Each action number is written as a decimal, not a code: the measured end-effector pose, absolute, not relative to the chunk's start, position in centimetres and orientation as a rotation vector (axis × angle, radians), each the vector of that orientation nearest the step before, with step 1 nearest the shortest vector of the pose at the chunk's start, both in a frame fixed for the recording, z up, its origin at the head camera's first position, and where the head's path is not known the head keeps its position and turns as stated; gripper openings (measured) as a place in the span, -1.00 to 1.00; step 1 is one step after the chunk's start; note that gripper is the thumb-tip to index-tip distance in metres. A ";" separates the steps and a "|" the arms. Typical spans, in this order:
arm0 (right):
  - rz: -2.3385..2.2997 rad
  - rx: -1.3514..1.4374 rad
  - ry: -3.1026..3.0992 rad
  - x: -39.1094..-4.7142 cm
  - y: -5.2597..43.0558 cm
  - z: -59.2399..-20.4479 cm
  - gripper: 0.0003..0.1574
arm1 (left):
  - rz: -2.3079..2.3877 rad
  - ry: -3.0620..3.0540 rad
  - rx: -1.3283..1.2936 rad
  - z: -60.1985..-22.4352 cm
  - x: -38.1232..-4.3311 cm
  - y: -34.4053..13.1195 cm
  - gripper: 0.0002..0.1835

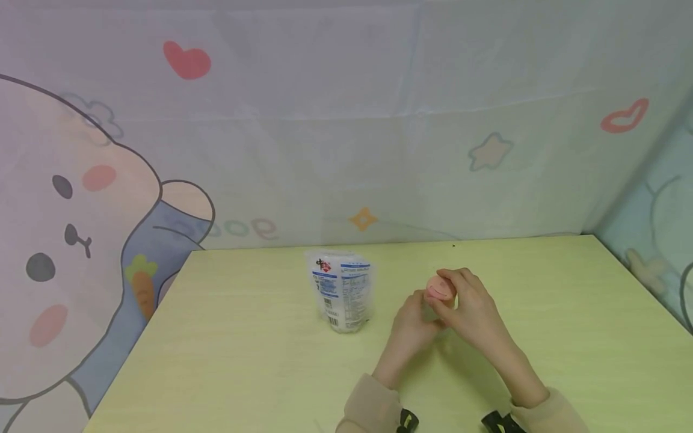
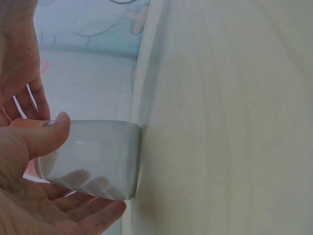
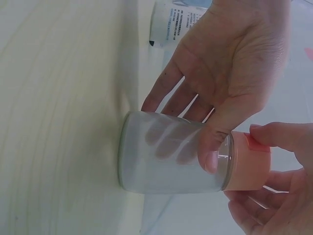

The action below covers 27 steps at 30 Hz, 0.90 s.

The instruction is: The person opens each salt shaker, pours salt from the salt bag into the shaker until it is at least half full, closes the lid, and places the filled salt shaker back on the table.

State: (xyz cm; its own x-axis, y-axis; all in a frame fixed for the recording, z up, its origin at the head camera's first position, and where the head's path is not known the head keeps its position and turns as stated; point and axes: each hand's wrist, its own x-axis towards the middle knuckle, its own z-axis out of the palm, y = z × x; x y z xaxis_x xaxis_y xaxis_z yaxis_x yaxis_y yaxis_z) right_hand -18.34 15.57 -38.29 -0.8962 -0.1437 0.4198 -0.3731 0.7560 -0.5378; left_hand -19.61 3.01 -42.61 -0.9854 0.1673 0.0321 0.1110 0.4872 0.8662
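Observation:
A clear jar (image 3: 171, 166) with a pink lid (image 1: 441, 288) stands upright on the yellow table, its base on the tabletop. A simple line drawing marks the lid's top. My left hand (image 1: 412, 329) holds the jar's body, thumb on the near side and fingers round the other; those fingers show through the wall in the right wrist view. My right hand (image 1: 475, 305) grips the lid from above, its thumb and fingers at the rim. Left of both hands, a white bag (image 1: 343, 291) with blue print stands apart from them.
The pale yellow tabletop (image 1: 233, 361) reaches back to a printed cloth (image 1: 325, 150) hanging behind it. A small dark speck (image 1: 453, 245) lies near the back edge. At the far right a dark cable (image 1: 684, 297) hangs by the side cloth.

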 end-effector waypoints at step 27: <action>0.954 0.338 -2.643 -18.5 15.6 -38.2 -0.29 | 1.531 2.667 0.247 -42.7 -19.6 3.1 -0.44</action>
State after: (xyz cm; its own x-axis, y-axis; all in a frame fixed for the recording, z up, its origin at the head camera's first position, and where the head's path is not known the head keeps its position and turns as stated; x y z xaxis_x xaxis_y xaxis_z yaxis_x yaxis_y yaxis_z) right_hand -18.47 15.62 -38.16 -0.9240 -0.1145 0.3648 -0.3210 0.7505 -0.5777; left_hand -19.64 3.08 -42.73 -0.9856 0.1662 0.0306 0.1103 0.4954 0.8616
